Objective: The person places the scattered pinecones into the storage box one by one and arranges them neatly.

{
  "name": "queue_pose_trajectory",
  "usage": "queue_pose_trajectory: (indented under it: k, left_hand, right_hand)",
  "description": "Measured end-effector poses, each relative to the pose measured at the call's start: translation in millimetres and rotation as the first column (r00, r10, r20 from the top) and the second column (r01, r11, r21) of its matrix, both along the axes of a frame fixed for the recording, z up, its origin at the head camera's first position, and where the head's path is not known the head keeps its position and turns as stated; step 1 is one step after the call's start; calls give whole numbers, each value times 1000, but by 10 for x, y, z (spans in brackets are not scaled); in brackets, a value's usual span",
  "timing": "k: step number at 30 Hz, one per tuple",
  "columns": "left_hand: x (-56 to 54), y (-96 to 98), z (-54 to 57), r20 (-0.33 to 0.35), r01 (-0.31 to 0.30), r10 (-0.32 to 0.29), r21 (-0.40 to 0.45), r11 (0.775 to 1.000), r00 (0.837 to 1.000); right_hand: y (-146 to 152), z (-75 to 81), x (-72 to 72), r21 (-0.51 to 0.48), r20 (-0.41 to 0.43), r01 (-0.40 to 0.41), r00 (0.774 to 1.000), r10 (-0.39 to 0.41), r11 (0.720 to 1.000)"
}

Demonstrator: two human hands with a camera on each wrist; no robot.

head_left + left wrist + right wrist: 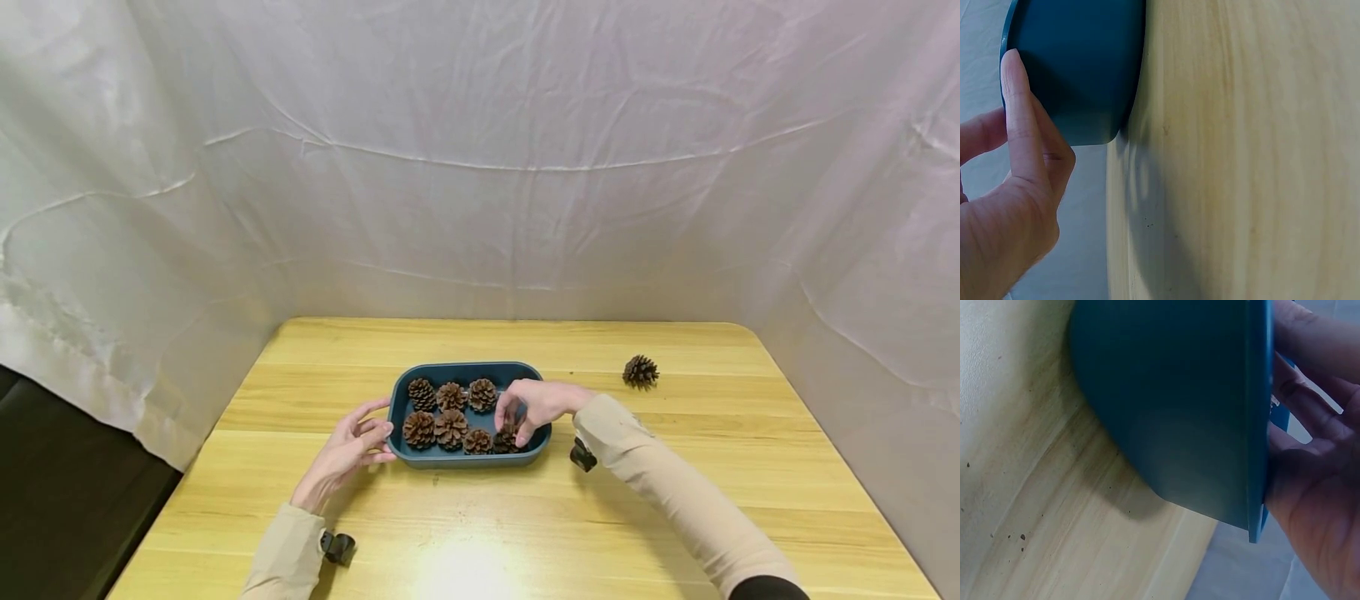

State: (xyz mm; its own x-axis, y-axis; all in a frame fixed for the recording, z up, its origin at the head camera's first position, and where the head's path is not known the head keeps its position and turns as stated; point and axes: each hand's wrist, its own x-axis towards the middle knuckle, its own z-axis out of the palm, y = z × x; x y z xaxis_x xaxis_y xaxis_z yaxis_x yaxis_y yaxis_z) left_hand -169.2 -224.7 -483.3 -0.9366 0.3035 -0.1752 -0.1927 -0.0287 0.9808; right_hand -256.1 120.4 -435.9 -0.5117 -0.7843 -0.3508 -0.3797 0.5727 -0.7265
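A dark blue rectangular tray with rounded corners stands on the table, several brown pine cones laid inside it in two rows. My left hand is at the tray's left end, its fingers spread and touching the outside; in the left wrist view a straight digit reaches up to the rim. Over the tray's right end, my right hand reaches in and holds a pine cone between thumb and fingers, low in the front right corner. In the right wrist view the tray wall hides that cone.
One loose pine cone lies on the wooden table to the right, behind my right forearm. Pale curtains hang behind the table and along both sides. Something dark stands beyond the left table edge.
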Motion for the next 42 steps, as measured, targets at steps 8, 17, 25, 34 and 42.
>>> queue_pose_trajectory:
  k: [8, 17, 25, 34, 42]
  left_hand:
    - [-6, 1, -2, 1, 1, -1, 3, 1000, 1000]
    - [-3, 3, -2, -1, -1, 1, 4, 1000, 1000]
    - [-7, 6, -2, -1, 3, -3, 6, 1000, 1000]
    - [-8, 11, -2, -3, 4, -4, 6, 1000, 1000]
    - [-1, 8, 3, -5, -1, 1, -3, 1000, 1000]
  right_hand:
    - [2, 21, 3, 11, 37, 22, 999, -23, 1000]
    - [0, 32, 11, 20, 70, 61, 996, -63, 998]
    - [0, 25, 23, 17, 71, 79, 994, -80, 997]
    - [22, 21, 17, 10, 46, 65, 997, -65, 998]
    - [48, 41, 32, -28, 47, 46, 998, -45, 999]
